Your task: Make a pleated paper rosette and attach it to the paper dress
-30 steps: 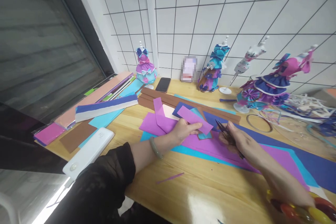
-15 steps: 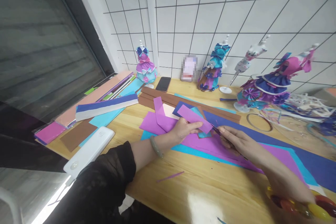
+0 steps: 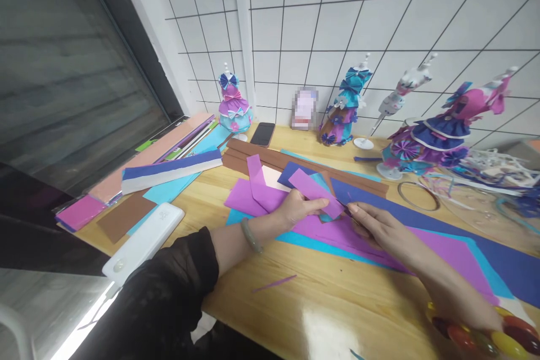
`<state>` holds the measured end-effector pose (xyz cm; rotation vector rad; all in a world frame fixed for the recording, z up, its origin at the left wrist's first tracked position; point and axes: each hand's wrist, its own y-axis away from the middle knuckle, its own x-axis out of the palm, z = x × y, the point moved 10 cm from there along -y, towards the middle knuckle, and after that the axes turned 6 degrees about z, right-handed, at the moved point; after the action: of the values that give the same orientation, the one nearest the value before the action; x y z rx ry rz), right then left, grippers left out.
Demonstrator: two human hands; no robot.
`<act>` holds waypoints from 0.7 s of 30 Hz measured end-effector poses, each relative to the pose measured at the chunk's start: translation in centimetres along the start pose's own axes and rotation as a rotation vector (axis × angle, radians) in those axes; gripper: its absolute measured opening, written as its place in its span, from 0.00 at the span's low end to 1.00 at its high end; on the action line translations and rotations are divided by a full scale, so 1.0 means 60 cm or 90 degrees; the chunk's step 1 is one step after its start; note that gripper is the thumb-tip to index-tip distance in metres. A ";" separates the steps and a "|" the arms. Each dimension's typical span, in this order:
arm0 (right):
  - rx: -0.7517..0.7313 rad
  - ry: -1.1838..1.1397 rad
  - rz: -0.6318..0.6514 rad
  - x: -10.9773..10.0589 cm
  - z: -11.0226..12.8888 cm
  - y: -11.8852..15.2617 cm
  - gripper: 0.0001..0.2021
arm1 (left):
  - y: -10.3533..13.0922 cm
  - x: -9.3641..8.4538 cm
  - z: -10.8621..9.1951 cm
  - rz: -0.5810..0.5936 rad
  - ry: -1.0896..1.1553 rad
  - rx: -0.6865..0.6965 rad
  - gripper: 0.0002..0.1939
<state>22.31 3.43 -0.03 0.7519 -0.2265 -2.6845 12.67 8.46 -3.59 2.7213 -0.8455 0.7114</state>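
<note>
Between the thumb and fingers of my left hand (image 3: pixel 297 208) is a purple paper strip (image 3: pixel 314 188), tilted down to the right. My right hand (image 3: pixel 373 222) is closed around dark scissors (image 3: pixel 347 210); their blades meet the strip's right end, and the handles are mostly hidden by my fingers. Under both hands lie a large purple sheet (image 3: pixel 337 242), a light blue sheet (image 3: pixel 333 251) and a dark blue sheet (image 3: pixel 422 214). A folded purple piece (image 3: pixel 257 191) rests left of my left hand. Nearer the table's front edge is a thin purple sliver (image 3: pixel 275 283).
Small dress forms in paper dresses (image 3: pixel 235 104) stand along the tiled wall, with a bare-skirted form (image 3: pixel 405 90) among them. A phone (image 3: pixel 262 134), brown strips (image 3: pixel 295 163), a white lamp-like device (image 3: pixel 145 236) and stacked coloured paper (image 3: pixel 147 163) lie around. A ring (image 3: pixel 417 197) is at right.
The scissor blades, spread at the strip's edge before, now look closer together. The strip and my left hand have shifted slightly right and down.
</note>
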 end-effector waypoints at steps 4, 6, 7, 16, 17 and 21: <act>-0.003 0.000 -0.007 -0.001 0.003 0.001 0.19 | 0.000 0.003 0.000 0.010 -0.018 0.002 0.20; -0.004 -0.001 -0.011 -0.001 0.004 0.001 0.19 | 0.000 0.003 -0.001 0.008 -0.024 0.005 0.19; -0.003 -0.002 -0.013 -0.002 0.004 0.001 0.19 | 0.000 0.003 -0.002 0.007 -0.027 0.007 0.19; 0.007 -0.026 -0.013 0.000 -0.003 0.000 0.19 | 0.003 0.005 -0.006 0.005 -0.021 0.001 0.18; 0.008 -0.027 -0.013 0.001 -0.004 0.000 0.19 | 0.003 0.005 -0.006 0.007 -0.020 0.000 0.19; 0.012 -0.035 -0.008 0.003 -0.008 -0.002 0.19 | 0.002 0.003 -0.003 0.005 -0.001 0.001 0.19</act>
<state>22.37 3.42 -0.53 0.6886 -0.2626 -2.7200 12.66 8.37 -3.32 2.7223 -0.8558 0.7117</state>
